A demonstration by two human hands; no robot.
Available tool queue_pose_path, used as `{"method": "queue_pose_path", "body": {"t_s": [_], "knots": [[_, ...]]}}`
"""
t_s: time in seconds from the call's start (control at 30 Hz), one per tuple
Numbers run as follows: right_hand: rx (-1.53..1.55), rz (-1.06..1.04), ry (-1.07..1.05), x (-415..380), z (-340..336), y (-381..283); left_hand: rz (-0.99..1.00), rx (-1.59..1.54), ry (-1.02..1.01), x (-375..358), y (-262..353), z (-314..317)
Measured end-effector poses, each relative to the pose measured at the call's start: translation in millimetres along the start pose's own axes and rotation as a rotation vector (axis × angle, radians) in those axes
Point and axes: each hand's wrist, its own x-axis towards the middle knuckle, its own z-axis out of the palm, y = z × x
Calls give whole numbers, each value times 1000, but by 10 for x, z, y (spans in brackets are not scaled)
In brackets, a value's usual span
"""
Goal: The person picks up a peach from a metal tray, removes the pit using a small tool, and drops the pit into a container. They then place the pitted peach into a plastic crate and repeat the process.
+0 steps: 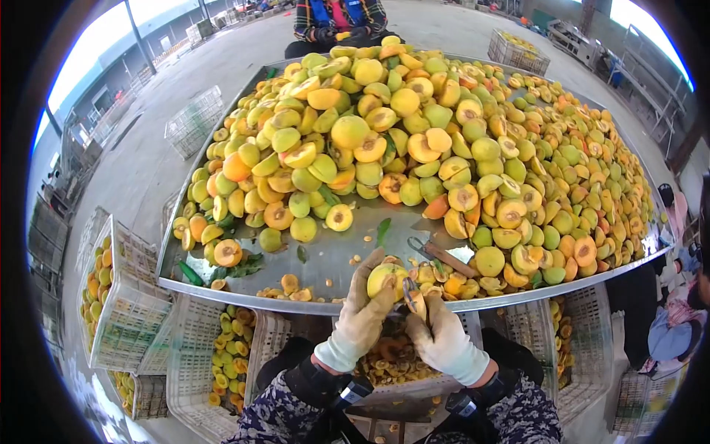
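Observation:
Gloved in white, my left hand [360, 318] is closed around a yellow-green peach [387, 280] at the tray's near edge. My right hand [442, 337], also gloved, grips a small pitting knife [411, 294] with a dark metal blade and a light handle. Its blade is right at the peach's side. Just beyond lies a second tool [450, 260] with a wooden handle and a looped metal end. Cut peach pieces [291, 286] and leaves lie on the metal tray [333, 255]. Below my hands, a crate holds pits and scraps [396, 362].
A large heap of halved peaches [370, 133] covers most of the tray. Plastic crates of peaches [137, 303] stand at the left, with others [211, 355] under the near edge. Across the tray sits a person [340, 22]; another person [677, 325] is at the right.

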Motion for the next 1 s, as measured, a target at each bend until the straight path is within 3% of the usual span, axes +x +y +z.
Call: {"method": "queue_pose_path", "body": {"t_s": [0.07,0.17,0.23,0.37,0.47,0.53,0.67,0.73,0.77,0.87,0.93,0.97,1.0], "knots": [[38,133,-49,15,-41,24,-2,155,-3,19,-54,42],[150,17,-70,43,-35,54,-31,42,-54,0,-98,52],[48,-136,-17,47,-2,93,3,30,-63,16,-145,40],[36,-57,-41,-14,11,32,55,-14,-48,-8,-169,120],[-10,-44,64,-50,77,41,133,144,-29,-38,-179,152],[43,-55,-9,-16,44,39,232,569,-32,-57,-164,119],[50,-95,-49,-1,-53,-7,220,728,-80,-38,-43,70],[-12,0,-127,-31,-83,-33,40,840,-132,23,61,53],[-10,5,-130,-55,-79,-16,-74,673,-179,50,136,34],[37,41,-206,-86,-35,82,-210,583,-345,139,212,-119],[129,-68,-188,-63,-52,116,-311,467,-340,137,172,-112],[447,416,-370,-43,-138,77,-125,465,-231,108,85,-33],[444,413,-367,-20,-196,21,56,454,-118,68,-18,22]]}}
